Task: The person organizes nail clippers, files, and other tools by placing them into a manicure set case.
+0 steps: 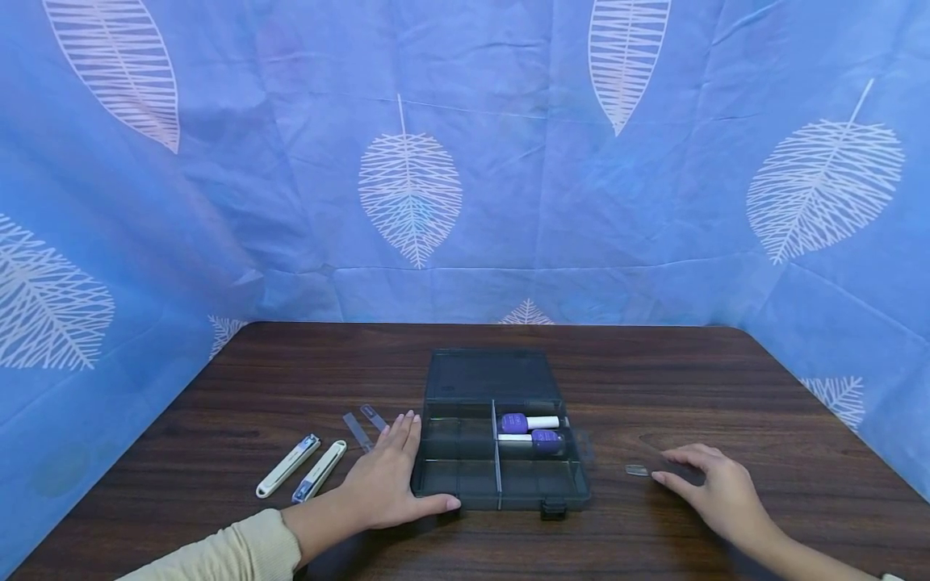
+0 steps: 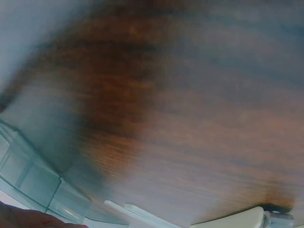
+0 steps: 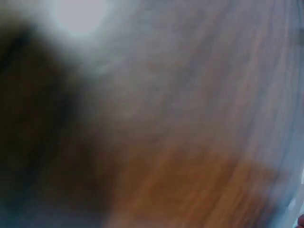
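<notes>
A dark translucent divided box (image 1: pixel 465 482) lies with its lid (image 1: pixel 487 375) folded back. Two purple nail polish bottles (image 1: pixel 514 424) with white caps lie in its right half. My left hand (image 1: pixel 388 476) rests against the box's left side, fingers straight, thumb along the front edge. Over the table to the right, my right hand (image 1: pixel 715 488) holds nothing, thumb and forefinger apart. Just left of its fingertips lies a small clear flat piece (image 1: pixel 636 470). The right wrist view is mostly blurred table.
Two nail clippers (image 1: pixel 288 466) with cream-coloured levers lie left of my left hand. Two clear narrow strips (image 1: pixel 358 432) lie between them and the box, partly behind the hand. A blue leaf-patterned cloth (image 1: pixel 479 202) hangs behind the brown wooden table (image 1: pixel 654 363).
</notes>
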Demonstrator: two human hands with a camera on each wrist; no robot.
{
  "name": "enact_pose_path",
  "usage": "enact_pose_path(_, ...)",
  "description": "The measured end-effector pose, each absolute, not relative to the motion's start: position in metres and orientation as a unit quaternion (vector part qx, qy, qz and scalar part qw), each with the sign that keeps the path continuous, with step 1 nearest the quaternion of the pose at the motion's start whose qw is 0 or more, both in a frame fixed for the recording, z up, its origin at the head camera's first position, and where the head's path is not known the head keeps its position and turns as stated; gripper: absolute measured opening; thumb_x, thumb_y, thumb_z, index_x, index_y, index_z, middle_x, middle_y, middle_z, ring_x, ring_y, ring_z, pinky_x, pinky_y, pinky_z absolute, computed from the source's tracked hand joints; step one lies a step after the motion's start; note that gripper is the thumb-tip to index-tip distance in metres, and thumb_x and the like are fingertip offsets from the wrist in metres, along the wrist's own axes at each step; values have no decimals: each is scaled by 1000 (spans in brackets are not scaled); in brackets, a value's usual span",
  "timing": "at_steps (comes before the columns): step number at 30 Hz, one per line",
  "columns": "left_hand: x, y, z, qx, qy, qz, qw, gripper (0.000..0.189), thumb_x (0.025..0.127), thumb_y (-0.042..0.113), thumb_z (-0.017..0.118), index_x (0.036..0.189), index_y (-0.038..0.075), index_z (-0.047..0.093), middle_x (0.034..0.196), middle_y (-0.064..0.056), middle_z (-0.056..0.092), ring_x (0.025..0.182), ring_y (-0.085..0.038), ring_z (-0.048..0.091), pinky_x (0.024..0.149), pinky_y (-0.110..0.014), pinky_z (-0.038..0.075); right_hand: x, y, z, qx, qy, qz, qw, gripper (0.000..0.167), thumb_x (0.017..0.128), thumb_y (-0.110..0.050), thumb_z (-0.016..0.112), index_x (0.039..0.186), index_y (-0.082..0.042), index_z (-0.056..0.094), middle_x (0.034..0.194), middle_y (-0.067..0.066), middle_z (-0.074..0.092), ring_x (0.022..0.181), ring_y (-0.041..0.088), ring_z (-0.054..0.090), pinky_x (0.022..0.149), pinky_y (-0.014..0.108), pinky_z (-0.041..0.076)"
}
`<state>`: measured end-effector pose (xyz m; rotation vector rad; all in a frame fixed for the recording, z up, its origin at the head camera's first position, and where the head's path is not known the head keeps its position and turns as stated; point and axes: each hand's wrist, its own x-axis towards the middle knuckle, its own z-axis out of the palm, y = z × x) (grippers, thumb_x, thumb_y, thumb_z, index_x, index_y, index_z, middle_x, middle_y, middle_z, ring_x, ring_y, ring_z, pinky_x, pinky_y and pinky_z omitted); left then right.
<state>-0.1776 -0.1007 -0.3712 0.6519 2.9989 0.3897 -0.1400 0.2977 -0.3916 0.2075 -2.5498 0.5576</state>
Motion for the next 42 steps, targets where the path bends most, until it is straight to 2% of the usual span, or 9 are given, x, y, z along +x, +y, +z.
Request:
enact_pose_path(7,-177,-101,-371,211,969,124,22,116,70,79,52,145,-4,21,151,-22,23,141,-35,22,111,-49,26,-135,306,-393,51,-952,201,225,22,65,-14,82,82,-5,72,83,4,68,69,24,62,59,34,51)
enact_pose_path(16,-177,-101,-370,211,970,123,22,115,71,78,52,145,-4,21,151,-22,23,141,-35,22,112,-48,26,-133,308,-395,32,-961,198,191,13,69,-15,80,78,-11,73,79,-4,64,67,10,58,59,26,49)
enact_pose_path(24,-176,-101,-369,210,969,127,23,115,70,78,52,145,-4,21,151,-22,23,141,-35,22,112,-48,26,-135,308,-397,35,-960,188,204,9,67,-11,80,73,-13,73,75,-7,61,66,8,54,58,25,47)
enact_pose_path(33,-176,-101,-370,209,969,129,23,115,70,78,53,145,-4,21,151,-21,23,141,-34,22,112,-47,26,-135,308,-400,53,-953,184,235,14,63,-7,81,67,-17,71,72,-9,61,63,3,53,55,20,45)
enact_pose_path(37,-176,-101,-370,208,969,128,24,115,70,77,53,145,-4,21,151,-21,23,141,-34,22,112,-47,26,-137,308,-398,48,-955,191,221,14,65,-7,80,67,-18,70,72,-9,61,62,0,52,55,20,45)
enact_pose_path(42,-176,-101,-370,210,969,126,21,115,70,77,53,145,-4,22,151,-21,24,141,-34,22,112,-47,26,-137,308,-394,27,-963,204,174,9,70,-11,78,70,-15,70,75,-7,63,62,-2,53,57,19,45)
